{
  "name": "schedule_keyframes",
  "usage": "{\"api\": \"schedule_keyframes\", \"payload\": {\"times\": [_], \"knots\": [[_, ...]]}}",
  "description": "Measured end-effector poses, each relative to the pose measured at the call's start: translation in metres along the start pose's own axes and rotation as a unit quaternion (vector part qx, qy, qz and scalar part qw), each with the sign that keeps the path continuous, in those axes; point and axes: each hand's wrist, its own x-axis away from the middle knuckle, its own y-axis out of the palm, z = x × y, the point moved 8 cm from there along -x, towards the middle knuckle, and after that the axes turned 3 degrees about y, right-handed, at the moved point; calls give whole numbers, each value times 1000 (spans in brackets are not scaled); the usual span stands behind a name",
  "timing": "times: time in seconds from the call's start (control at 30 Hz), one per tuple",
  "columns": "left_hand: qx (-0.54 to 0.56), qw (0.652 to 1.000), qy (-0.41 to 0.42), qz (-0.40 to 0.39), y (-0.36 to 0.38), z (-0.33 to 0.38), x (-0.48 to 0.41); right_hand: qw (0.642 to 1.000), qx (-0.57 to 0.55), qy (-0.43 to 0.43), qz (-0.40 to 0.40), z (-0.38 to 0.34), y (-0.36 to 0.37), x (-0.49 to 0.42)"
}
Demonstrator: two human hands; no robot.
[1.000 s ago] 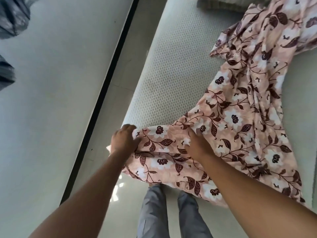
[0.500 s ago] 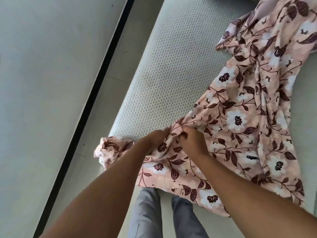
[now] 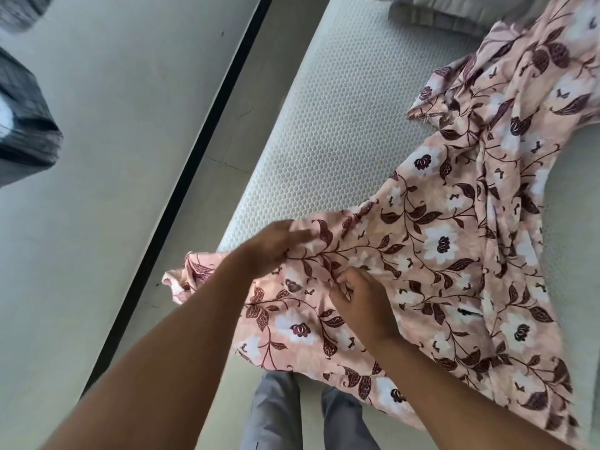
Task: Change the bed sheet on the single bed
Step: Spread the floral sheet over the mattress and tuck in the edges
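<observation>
A bedroom at home: a bare white mattress (image 3: 331, 131) beside a plain wall (image 3: 107, 157), a floral sheet (image 3: 454, 254) strewn over it, pale tiled floor (image 3: 207, 190).

pink sheet (image 3: 438, 254) with maroon-and-white flowers, white honeycomb-textured mattress (image 3: 324, 125), grey trousers (image 3: 276, 414)
</observation>
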Motion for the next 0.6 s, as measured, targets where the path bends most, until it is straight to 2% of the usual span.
{"api": "schedule_keyframes", "payload": {"times": [0.1,0.17,0.2,0.23,0.33,0.37,0.4,0.43,0.5,0.6], "knots": [[-30,998,42,41,-35,36,5,1000,23,-16,-10,-9,1,-7],[-100,985,87,115,-64,63,9,999,16,-18,-21,-19,1,-14],[-157,965,114,177,-82,78,12,999,16,-18,-35,-23,4,-18],[-230,931,140,247,-99,93,15,998,20,-16,-58,-23,8,-21],[-427,762,208,441,-130,137,39,990,59,-4,-124,-19,26,-24],[-452,720,227,474,-132,147,45,987,80,2,-141,-15,32,-23],[-463,701,243,485,-131,151,46,983,101,11,-156,-9,37,-22],[-470,695,251,482,-126,153,46,979,120,19,-165,-2,41,-21],[-498,707,239,441,-114,142,35,972,145,44,-179,16,49,-18],[-548,734,161,369,-100,92,21,958,180,89,-205,46,57,-6]]}}
